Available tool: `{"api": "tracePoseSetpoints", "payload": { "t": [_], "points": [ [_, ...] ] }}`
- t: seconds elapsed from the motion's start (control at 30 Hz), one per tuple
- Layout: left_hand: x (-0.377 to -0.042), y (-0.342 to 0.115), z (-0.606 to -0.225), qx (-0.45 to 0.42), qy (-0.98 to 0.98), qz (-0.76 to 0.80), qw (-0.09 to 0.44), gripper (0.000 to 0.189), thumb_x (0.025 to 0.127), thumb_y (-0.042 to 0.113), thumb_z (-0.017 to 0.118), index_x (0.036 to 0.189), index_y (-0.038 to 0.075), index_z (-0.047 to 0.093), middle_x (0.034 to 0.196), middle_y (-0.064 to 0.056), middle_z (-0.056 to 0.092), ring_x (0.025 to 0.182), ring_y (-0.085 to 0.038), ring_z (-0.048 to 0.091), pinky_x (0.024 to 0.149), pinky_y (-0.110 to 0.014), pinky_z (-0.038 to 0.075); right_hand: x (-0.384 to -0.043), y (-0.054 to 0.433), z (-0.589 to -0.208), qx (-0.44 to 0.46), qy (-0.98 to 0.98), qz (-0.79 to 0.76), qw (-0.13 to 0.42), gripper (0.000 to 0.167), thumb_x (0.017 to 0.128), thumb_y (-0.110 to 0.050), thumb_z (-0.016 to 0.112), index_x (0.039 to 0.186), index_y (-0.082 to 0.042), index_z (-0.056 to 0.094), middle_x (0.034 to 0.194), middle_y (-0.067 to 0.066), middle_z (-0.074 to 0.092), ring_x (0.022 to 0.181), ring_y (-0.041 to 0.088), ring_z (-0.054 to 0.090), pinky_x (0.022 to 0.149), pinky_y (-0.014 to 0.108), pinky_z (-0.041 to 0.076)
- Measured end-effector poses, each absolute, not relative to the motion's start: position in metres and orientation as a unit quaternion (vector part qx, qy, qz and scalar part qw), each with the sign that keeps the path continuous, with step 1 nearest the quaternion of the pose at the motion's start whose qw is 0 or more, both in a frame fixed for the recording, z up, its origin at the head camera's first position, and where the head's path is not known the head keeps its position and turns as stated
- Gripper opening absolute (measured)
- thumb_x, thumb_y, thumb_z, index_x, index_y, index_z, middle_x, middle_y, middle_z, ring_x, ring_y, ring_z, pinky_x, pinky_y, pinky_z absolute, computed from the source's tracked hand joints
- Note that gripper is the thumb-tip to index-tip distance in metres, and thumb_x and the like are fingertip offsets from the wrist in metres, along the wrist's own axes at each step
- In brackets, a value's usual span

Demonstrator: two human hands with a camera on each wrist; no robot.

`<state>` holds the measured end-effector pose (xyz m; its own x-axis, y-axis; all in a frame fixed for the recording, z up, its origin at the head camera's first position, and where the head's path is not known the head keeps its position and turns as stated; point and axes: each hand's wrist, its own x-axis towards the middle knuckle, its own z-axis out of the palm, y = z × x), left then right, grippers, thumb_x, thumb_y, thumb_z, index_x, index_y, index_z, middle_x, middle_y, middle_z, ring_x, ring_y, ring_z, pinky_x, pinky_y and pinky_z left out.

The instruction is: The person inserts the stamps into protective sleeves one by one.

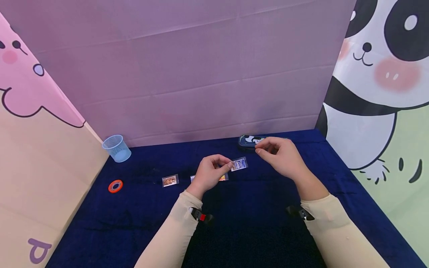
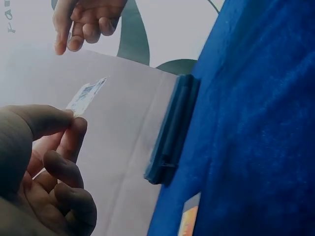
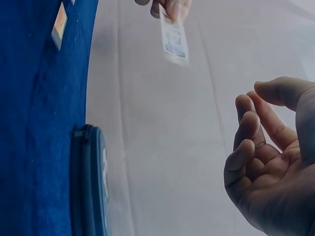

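Between thumb and forefinger, my left hand (image 1: 212, 172) pinches a small picture card (image 1: 239, 164) in a clear sleeve, raised above the cloth. The left wrist view shows this card (image 2: 87, 97) tilted, held by one end. My right hand (image 1: 279, 156) hovers to its right, apart from the card, fingers loosely bent and thumb near the forefinger; nothing shows between them in the right wrist view. Below my left hand lies an orange-yellow card (image 1: 223, 177), and another card (image 1: 192, 178) is mostly hidden by the hand. A brown-toned card (image 1: 170, 181) lies further left.
A dark blue zip case (image 1: 248, 141) with a panda print lies at the back, partly behind my right hand. At the left stand a light blue mesh basket (image 1: 117, 149) and an orange tape roll (image 1: 115, 186). Dark blue cloth (image 1: 147, 212) covers the table, with fabric walls around.
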<state>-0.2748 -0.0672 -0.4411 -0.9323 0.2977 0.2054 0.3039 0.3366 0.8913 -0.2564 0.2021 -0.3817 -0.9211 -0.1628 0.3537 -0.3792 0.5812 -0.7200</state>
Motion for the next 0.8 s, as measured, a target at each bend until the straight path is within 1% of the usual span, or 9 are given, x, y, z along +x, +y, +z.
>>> {"api": "tracePoseSetpoints", "payload": {
  "t": [0.17,0.3,0.4,0.63,0.8],
  "points": [
    [-0.282,-0.063,-0.452,-0.181,-0.826,-0.533,-0.002,0.011,0.101,0.029,0.072,0.098,0.024,0.081,0.092,0.008,0.072,0.067,-0.017,0.053,0.057,-0.029,0.045,-0.264,0.211,-0.388,0.139,-0.882,0.432,0.131,0.013,0.101,-0.025,0.073,0.11,-0.017,0.078,0.09,0.005,0.068,0.076,0.025,0.056,0.06,0.033,0.044],
    [-0.285,-0.058,-0.458,-0.181,-0.831,-0.526,-0.007,0.008,0.1,0.025,0.074,0.098,0.021,0.081,0.089,0.008,0.073,0.065,-0.016,0.058,0.058,-0.03,0.049,-0.269,0.218,-0.393,0.125,-0.885,0.428,0.133,0.015,0.101,-0.028,0.073,0.11,-0.017,0.078,0.092,0.005,0.068,0.078,0.025,0.054,0.062,0.034,0.043],
    [-0.286,-0.053,-0.46,-0.176,-0.835,-0.521,-0.005,0.006,0.099,0.023,0.076,0.097,0.02,0.081,0.087,0.008,0.074,0.065,-0.015,0.059,0.06,-0.03,0.05,-0.272,0.222,-0.396,0.118,-0.887,0.426,0.132,0.018,0.102,-0.028,0.072,0.111,-0.014,0.078,0.094,0.006,0.07,0.08,0.026,0.054,0.064,0.035,0.044],
    [-0.289,-0.041,-0.465,-0.164,-0.851,-0.498,0.0,0.004,0.095,0.024,0.08,0.095,0.019,0.081,0.084,0.01,0.072,0.077,-0.011,0.06,0.067,-0.028,0.049,-0.279,0.231,-0.404,0.102,-0.895,0.419,0.116,0.019,0.102,-0.027,0.072,0.113,-0.012,0.077,0.107,0.009,0.072,0.085,0.026,0.057,0.071,0.038,0.046],
    [-0.292,-0.034,-0.471,-0.151,-0.867,-0.475,-0.013,0.004,0.095,0.027,0.08,0.092,0.025,0.081,0.087,0.012,0.07,0.083,-0.011,0.06,0.072,-0.03,0.05,-0.283,0.238,-0.409,0.09,-0.897,0.417,0.113,0.02,0.102,-0.027,0.072,0.113,-0.01,0.077,0.108,0.01,0.073,0.086,0.027,0.057,0.072,0.039,0.047]
  ]
}}
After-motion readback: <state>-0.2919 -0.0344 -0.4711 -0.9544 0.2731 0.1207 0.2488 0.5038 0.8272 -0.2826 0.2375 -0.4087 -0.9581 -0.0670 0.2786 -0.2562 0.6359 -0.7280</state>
